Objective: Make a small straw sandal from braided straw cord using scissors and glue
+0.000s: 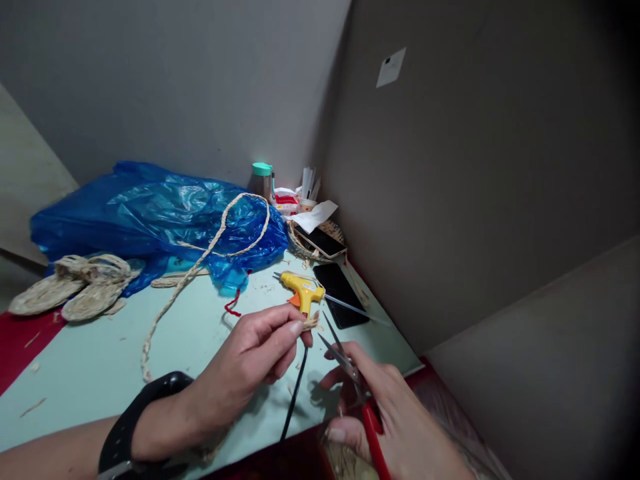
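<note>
Straw end (pixel 312 323): left hand (pixel 263 347) has it in a pinch grip, above the surface (pixel 100 373)
Red-handled scissors (pixel 371 423): right hand (pixel 395 410) grip's round 'em, blades spread
Yellow glue gun (pixel 303 288): I see it lying near the straw

Place: small handicraft work corner; home or workshop, cannot tell. Evidence: pale green surface (pixel 115 353) set where a grey wall (pixel 175 80) meets a darker wall (pixel 475 173). Tools: yellow glue gun (pixel 303 288) toward the right edge, red-handled scissors (pixel 371 427) over the near edge. Materials: braided straw cord (pixel 201 259), partly across a blue plastic bag (pixel 115 213) by the far edge; straw sandals (pixel 95 290) at left; loose scraps (pixel 33 408). Everyday items: teal-lidded bottle (pixel 261 180) near the far corner, black phone (pixel 335 287) beside the right edge.
</note>
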{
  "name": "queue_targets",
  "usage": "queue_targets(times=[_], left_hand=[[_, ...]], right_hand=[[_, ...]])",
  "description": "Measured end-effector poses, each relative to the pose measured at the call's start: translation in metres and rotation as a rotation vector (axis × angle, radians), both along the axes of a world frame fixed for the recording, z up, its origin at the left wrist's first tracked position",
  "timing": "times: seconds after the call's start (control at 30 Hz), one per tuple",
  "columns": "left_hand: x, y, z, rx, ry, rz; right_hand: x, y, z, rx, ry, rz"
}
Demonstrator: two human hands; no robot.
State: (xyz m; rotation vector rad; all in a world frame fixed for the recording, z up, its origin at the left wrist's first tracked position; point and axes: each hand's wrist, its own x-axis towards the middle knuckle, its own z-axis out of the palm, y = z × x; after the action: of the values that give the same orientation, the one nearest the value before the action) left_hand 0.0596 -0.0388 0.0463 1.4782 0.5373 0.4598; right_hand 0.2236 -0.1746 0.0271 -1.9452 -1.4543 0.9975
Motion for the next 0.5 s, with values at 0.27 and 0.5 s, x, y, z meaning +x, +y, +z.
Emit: queue_targets(times=[0.27,0.5], left_hand=[[0.01,-0.014,-0.003,0.032,0.094,-0.059],[0.015,-0.02,-0.005,-0.087,0.057,0.002]], right_hand=[[-0.002,-0.009,-0.011,0.045,0.008,-0.008],[0.006,-0.016,-0.015,0.106,0.162,0.056]])
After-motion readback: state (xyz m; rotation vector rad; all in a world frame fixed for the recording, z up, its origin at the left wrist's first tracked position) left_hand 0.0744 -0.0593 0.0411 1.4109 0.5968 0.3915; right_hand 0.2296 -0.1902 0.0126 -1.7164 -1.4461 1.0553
